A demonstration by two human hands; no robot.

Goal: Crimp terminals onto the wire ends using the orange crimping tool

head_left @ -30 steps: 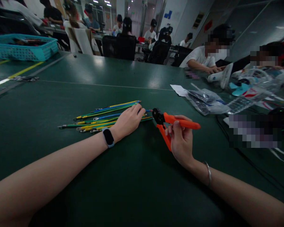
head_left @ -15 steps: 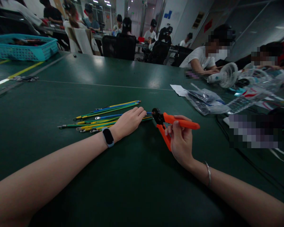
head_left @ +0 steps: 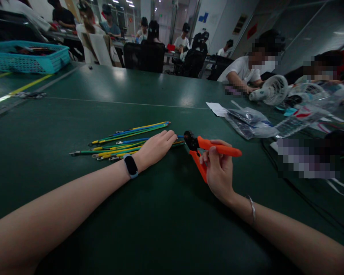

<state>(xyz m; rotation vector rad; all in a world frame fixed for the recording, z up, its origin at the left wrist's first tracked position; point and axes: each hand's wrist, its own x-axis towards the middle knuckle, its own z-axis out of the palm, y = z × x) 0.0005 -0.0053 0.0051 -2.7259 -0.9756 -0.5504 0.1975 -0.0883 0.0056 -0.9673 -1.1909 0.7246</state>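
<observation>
My left hand (head_left: 156,147) is closed on a blue wire (head_left: 134,140), whose left end carries a ring terminal. The wire's other end sticks out past my fingers to the jaws of orange-handled crimping pliers (head_left: 191,141). My right hand (head_left: 220,168) grips the pliers, with their two handles spread apart. Beneath and beside my left hand lies a loose bundle of yellow, green and blue wires (head_left: 117,153), several with metal terminals. A smaller group of wires (head_left: 132,131) lies just behind. My left fingertips are partly hidden.
On the green table (head_left: 126,217), a clear plastic bag (head_left: 248,122), a plastic bottle (head_left: 304,114), a small white fan (head_left: 275,91) and black cables (head_left: 301,191) lie to the right. A turquoise basket (head_left: 46,63) stands at the far left. A person in white (head_left: 240,70) sits across at right.
The blue wire's terminal end has shifted very slightly to the right. Both hands and the pliers stay almost exactly where they were.
</observation>
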